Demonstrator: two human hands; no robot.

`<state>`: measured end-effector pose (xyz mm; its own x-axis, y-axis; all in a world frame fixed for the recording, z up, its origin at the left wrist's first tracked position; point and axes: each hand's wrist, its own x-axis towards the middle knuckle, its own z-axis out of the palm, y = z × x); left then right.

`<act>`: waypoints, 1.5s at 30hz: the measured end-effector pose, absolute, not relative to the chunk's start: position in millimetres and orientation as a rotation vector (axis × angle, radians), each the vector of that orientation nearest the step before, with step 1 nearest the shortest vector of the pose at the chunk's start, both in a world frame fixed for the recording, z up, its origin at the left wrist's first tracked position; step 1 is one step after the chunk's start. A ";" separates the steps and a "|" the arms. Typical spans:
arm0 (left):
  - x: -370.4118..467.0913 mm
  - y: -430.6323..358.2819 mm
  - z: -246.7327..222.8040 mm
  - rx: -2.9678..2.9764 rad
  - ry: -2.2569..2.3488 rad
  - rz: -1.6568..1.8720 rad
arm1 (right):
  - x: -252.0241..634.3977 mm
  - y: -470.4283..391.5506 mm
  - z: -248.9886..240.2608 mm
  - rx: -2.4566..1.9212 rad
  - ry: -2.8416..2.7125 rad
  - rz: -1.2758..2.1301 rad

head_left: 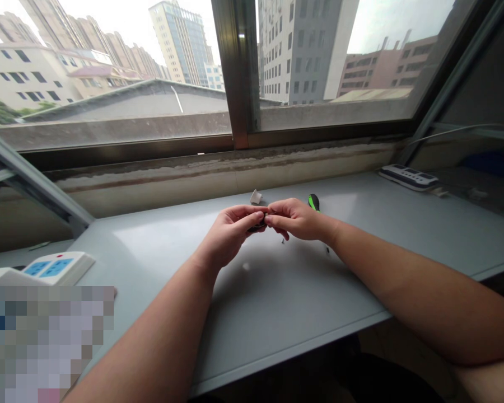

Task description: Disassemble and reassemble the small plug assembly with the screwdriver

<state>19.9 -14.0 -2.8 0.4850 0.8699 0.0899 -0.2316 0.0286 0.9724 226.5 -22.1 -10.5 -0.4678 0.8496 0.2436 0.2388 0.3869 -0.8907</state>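
Observation:
Both hands meet above the middle of the grey table. My left hand [232,229] is closed round a small dark object [258,225], mostly hidden by the fingers. Against its right side, my right hand [292,218] pinches with thumb and forefinger; what it grips there is too small to make out. Just behind the hands lies a small white piece [256,196]. A green and black screwdriver [313,202] lies behind my right wrist, its shaft partly covered by the arm. A tiny metal part [283,240] rests below my right fingers.
The grey table [252,330] runs beneath a window with a dark frame [235,73]. A white power strip [408,177] lies at the back right. Another white socket block with blue outlets [59,267] is at the left, beside a blurred-out patch.

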 end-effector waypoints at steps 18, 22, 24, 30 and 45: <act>13.0 -7.3 -8.4 1.158 0.540 0.888 | 223.8 -30.0 -9.1 -0.941 -1.957 0.943; 7.5 -6.4 -6.0 1.124 0.539 0.890 | 230.4 -30.0 -4.2 -0.983 -2.012 0.891; 4.9 -7.2 -3.4 1.102 0.532 0.892 | 234.2 -27.9 -1.9 -1.006 -2.099 0.754; 0.6 -9.9 3.1 1.036 0.487 0.871 | 230.3 -21.7 -9.9 -1.114 -2.354 0.234; -0.7 -6.4 5.5 0.929 0.360 0.816 | 193.2 -23.4 -16.1 -1.078 -2.490 0.220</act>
